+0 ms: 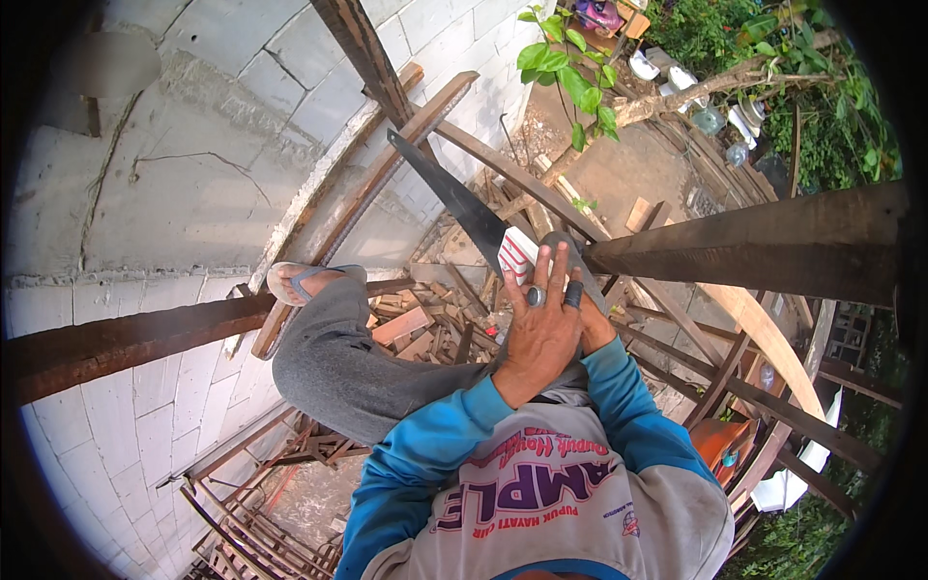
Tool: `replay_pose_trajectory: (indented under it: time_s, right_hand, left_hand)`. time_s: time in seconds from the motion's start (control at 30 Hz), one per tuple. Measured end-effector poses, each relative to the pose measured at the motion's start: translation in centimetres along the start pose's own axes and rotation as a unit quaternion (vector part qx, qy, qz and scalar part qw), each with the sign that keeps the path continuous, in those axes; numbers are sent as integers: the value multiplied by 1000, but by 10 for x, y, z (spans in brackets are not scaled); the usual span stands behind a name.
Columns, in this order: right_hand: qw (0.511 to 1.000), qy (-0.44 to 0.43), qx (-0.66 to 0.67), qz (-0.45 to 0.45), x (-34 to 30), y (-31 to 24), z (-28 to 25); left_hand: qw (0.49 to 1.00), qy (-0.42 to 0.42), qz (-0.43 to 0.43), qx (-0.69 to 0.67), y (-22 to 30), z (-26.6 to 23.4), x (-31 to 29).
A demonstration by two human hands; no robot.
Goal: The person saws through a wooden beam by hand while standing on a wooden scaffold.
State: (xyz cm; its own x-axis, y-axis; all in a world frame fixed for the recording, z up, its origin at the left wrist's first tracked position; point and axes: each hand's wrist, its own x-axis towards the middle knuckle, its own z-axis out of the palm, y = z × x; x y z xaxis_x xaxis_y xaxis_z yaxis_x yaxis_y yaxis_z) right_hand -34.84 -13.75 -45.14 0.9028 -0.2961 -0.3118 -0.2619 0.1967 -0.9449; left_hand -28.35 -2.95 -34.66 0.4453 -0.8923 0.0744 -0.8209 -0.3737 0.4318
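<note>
White, the light-looking piece by the saw blade probably suited edge-holding; we couldn't tell if left grip or right grip clasped it.

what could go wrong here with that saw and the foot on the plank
The saw might slip: the left hand has its fingers stretched out by the white handle, and the right hand is mostly hidden, so the grip is hard to judge. A dropped saw could land among the wood scraps below.

The foot in an open sandal could slide, since it rests on a narrow plank.
</note>
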Motion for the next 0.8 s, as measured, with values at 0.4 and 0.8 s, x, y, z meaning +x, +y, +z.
replay_pose_trajectory:
  time_s: [0.4, 0.8]
  right_hand:
    - [995, 34, -88, -33, 22, -9, 11]
    - [959, 111, -242, -97, 19, -63, 24]
  left_hand:
    - [987, 3, -24, -157, -11, 15, 4]
    - [910, 203, -123, -339, -27, -11, 26]
